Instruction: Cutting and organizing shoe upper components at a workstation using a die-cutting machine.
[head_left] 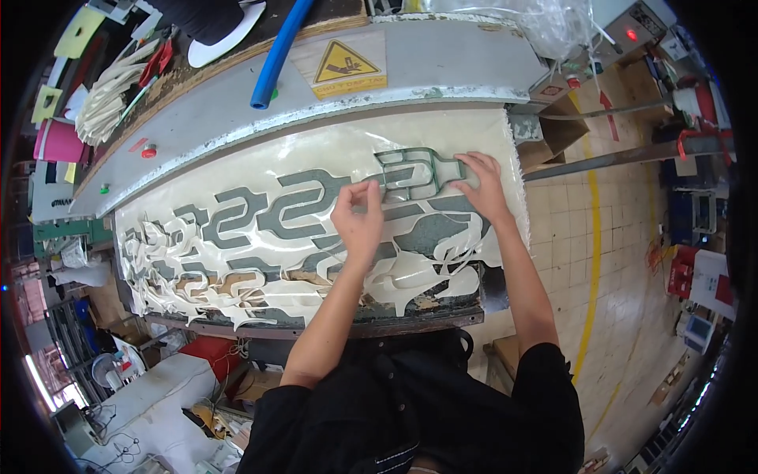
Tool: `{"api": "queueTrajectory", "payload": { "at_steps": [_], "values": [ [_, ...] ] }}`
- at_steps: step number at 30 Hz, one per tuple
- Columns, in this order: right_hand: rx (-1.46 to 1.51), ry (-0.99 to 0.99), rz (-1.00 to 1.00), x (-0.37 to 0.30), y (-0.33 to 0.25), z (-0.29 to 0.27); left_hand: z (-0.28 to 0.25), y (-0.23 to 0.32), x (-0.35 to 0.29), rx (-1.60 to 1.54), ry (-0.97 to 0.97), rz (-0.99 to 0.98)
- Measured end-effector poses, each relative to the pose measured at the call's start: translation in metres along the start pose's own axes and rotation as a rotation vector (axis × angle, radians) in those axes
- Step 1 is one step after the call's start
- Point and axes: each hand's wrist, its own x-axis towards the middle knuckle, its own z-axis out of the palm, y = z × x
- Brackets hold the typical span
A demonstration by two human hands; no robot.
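A green metal cutting die (pixel 433 171), fork-shaped with an open frame, lies on a cream sheet of material (pixel 482 130) near its right end. My right hand (pixel 483 188) grips the die's narrow right end between thumb and fingers. At the die's left end, my left hand (pixel 359 217) is closed in a pinch, its fingertips at the prongs; exactly what they grip is partly hidden. Left of the die, rows of fork-shaped cut-outs (pixel 308 178) show the grey-green surface beneath. Torn, curling cream scraps (pixel 418 276) cover the near edge of the table.
Beyond the sheet runs a grey press beam (pixel 450 59) with a yellow warning sign (pixel 345 63), a red button (pixel 148 152) and a blue tube (pixel 276 59). A metal bar (pixel 616 159) juts out at the right, over the tiled floor (pixel 560 229). A bundle of pale strips (pixel 114 99) lies far left.
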Motion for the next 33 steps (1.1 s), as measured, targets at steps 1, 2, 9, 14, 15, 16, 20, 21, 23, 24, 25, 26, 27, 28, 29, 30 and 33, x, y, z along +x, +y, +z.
{"api": "queueTrajectory", "payload": {
  "at_steps": [1, 2, 9, 14, 15, 16, 20, 21, 23, 24, 25, 26, 27, 28, 29, 30, 33],
  "values": [
    [0.027, 0.063, 0.018, -0.006, -0.002, 0.005, -0.008, -0.003, -0.002, 0.202, -0.037, 0.100],
    [0.053, 0.127, 0.038, -0.008, -0.003, 0.010, -0.012, -0.007, -0.003, 0.307, -0.069, 0.202],
    [0.080, 0.044, 0.099, -0.002, 0.002, 0.017, -0.015, -0.049, 0.000, 0.584, -0.204, 0.389],
    [-0.017, 0.111, 0.115, 0.006, -0.009, 0.026, -0.015, -0.060, 0.009, 0.448, -0.119, 0.434],
    [-0.021, 0.107, 0.110, 0.006, -0.010, 0.027, -0.015, -0.061, 0.009, 0.421, -0.085, 0.466],
    [-0.048, 0.101, 0.094, 0.006, -0.012, 0.028, -0.015, -0.062, 0.009, 0.422, -0.083, 0.463],
    [-0.080, 0.094, 0.026, 0.014, -0.013, 0.033, -0.017, -0.064, 0.012, 0.418, -0.065, 0.375],
    [-0.082, 0.091, 0.026, 0.015, -0.013, 0.034, -0.017, -0.064, 0.012, 0.421, -0.070, 0.359],
    [-0.104, 0.050, 0.040, 0.016, -0.012, 0.037, -0.019, -0.065, 0.013, 0.419, -0.081, 0.332],
    [-0.104, 0.047, 0.040, 0.017, -0.011, 0.038, -0.019, -0.065, 0.014, 0.415, -0.093, 0.308],
    [-0.110, 0.043, 0.033, 0.019, -0.011, 0.039, -0.019, -0.066, 0.015, 0.415, -0.092, 0.305],
    [-0.117, 0.040, 0.026, 0.022, -0.010, 0.040, -0.019, -0.067, 0.017, 0.399, -0.090, 0.312],
    [-0.118, 0.037, 0.027, 0.023, -0.010, 0.042, -0.018, -0.068, 0.018, 0.384, -0.089, 0.319],
    [-0.113, 0.046, 0.032, 0.024, -0.012, 0.045, -0.019, -0.068, 0.018, 0.377, -0.102, 0.267],
    [-0.109, 0.055, 0.038, 0.025, -0.013, 0.047, -0.019, -0.068, 0.020, 0.377, -0.104, 0.262],
    [-0.110, 0.051, 0.042, 0.026, -0.013, 0.049, -0.019, -0.069, 0.022, 0.397, -0.116, 0.286],
    [-0.107, 0.030, 0.072, 0.031, -0.012, 0.050, -0.018, -0.072, 0.028, 0.417, -0.137, 0.311]
  ]
}}
